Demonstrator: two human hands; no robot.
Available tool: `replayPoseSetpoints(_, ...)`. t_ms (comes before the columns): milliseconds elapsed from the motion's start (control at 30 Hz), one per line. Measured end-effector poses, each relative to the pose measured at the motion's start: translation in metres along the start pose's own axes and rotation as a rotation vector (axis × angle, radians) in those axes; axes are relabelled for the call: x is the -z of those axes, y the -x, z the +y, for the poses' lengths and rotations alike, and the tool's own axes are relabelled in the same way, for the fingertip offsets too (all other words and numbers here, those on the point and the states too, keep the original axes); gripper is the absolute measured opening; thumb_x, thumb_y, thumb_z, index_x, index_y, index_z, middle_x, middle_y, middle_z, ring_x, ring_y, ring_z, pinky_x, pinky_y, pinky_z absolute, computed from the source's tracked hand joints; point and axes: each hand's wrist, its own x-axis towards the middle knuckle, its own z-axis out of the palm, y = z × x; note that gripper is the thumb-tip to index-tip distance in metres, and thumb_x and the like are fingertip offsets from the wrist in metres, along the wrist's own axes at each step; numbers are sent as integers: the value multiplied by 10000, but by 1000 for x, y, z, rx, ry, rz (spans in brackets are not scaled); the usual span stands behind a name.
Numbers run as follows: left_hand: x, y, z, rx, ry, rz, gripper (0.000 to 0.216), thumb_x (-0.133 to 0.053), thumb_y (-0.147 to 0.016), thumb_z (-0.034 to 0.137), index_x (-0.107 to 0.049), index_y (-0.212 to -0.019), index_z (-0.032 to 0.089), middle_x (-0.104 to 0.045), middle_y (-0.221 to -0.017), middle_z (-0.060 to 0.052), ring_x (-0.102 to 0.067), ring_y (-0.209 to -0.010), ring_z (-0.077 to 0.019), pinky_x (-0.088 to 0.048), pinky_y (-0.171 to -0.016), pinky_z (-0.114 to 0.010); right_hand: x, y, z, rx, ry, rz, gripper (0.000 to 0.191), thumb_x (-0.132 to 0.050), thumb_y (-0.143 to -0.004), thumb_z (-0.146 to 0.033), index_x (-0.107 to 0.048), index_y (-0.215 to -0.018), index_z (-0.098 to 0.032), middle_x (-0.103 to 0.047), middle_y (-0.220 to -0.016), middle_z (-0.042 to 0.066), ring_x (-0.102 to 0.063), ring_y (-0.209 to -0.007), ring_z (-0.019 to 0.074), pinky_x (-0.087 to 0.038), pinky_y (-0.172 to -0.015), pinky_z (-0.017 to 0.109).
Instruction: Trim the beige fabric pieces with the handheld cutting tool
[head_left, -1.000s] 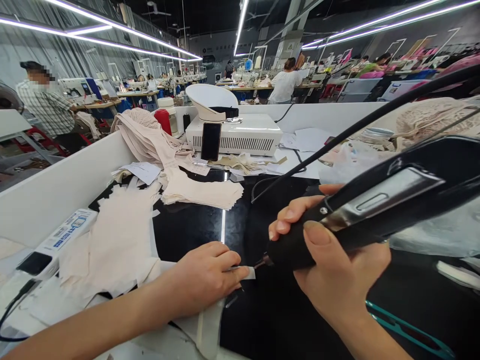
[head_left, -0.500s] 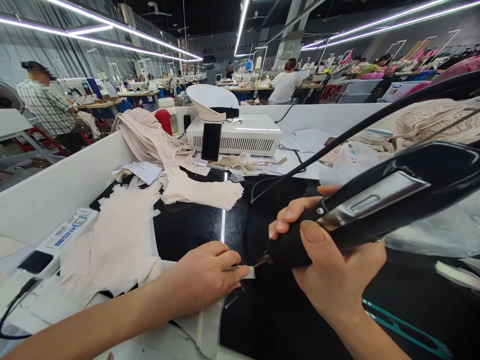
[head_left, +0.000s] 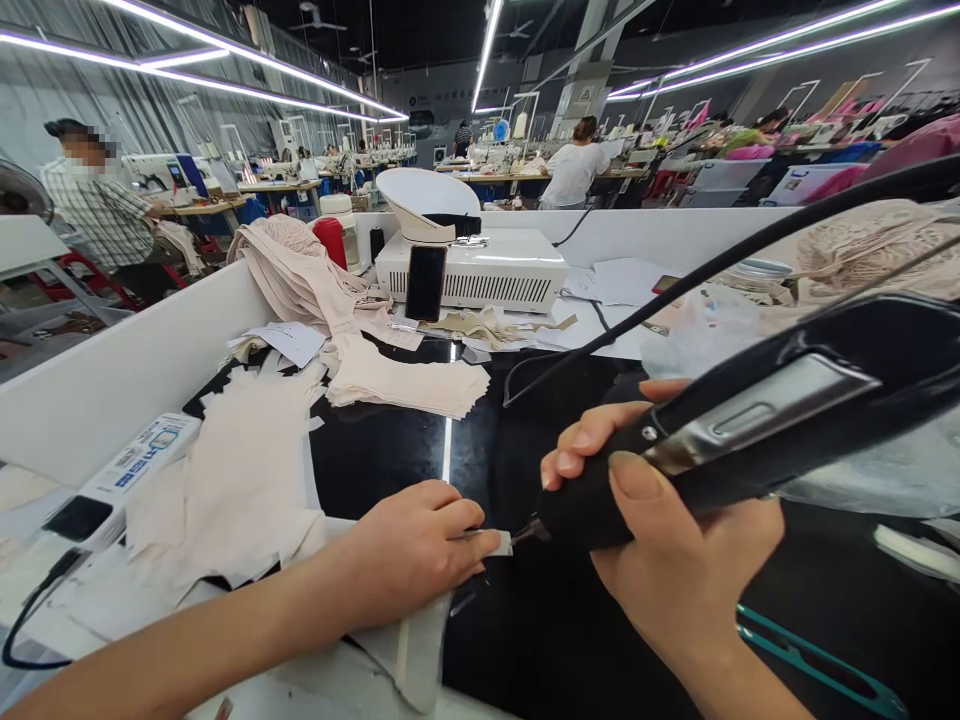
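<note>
My right hand is wrapped around a black corded hand tool with a silver lever along its side. The tool's narrow metal tip points left and down, close to the end of a small pale strip; whether they touch I cannot tell. My left hand has its fingers closed together on that strip, low over the black work surface. Most of the strip is hidden under the fingers. Beneath my left wrist lies a pale translucent sheet.
Stacked cream fabric pieces lie left, with another cream stack ahead. Behind stand a white vented box and a leaning phone. A black cable crosses the right side. A teal tool lies lower right.
My right hand and the black tool have shifted slightly right and down. My left hand stays nearly in place, still on the pale strip.
</note>
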Motion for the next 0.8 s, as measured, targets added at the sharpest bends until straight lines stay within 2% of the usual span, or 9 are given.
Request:
replayPoseSetpoints(200,-1,-1,-2,2,13,-23,211,-746,-1236,222,-791,-1433,162,-786,-1204,-79,-763,-1096,-214,-683,-1037,-338,0,6,1,18,10,-21,425,-1038,-987,-491,-753,-1263,-340,-758,-846,-42,-695,-597,200,-653,-515,343)
replayPoseSetpoints(333,6,2,-3,-7,54,0,175,-714,-1254,243,-798,-1375,149,-787,-1200,-87,-768,-1106,-220,-666,-1073,-337,0,6,0,-1,-12,-20,417,-1054,-974,-471,-767,-1249,-343,-760,-845,-44,-684,-612,192,-653,-526,336)
replayPoseSetpoints(567,11,18,-1,8,37,8,170,-648,-1270,204,-810,-1234,170,-784,-1152,-83,-755,-1016,-206,-677,-1023,-346,4,4,-6,-35,1,-56,484,-1100,-909,-528,-760,-1196,-341,-760,-822,-50,-730,-602,205,-673,-531,356)
replayPoseSetpoints(800,5,26,2,12,54,159,211,-611,-1241,77,-792,-1155,143,-761,-1062,-66,-739,-964,-199,-665,-1020,-331,5,1,-10,-21,-11,-44,426,-1103,-914,-482,-803,-1185,-347,-779,-822,-47,-746,-611,207,-685,-520,347)
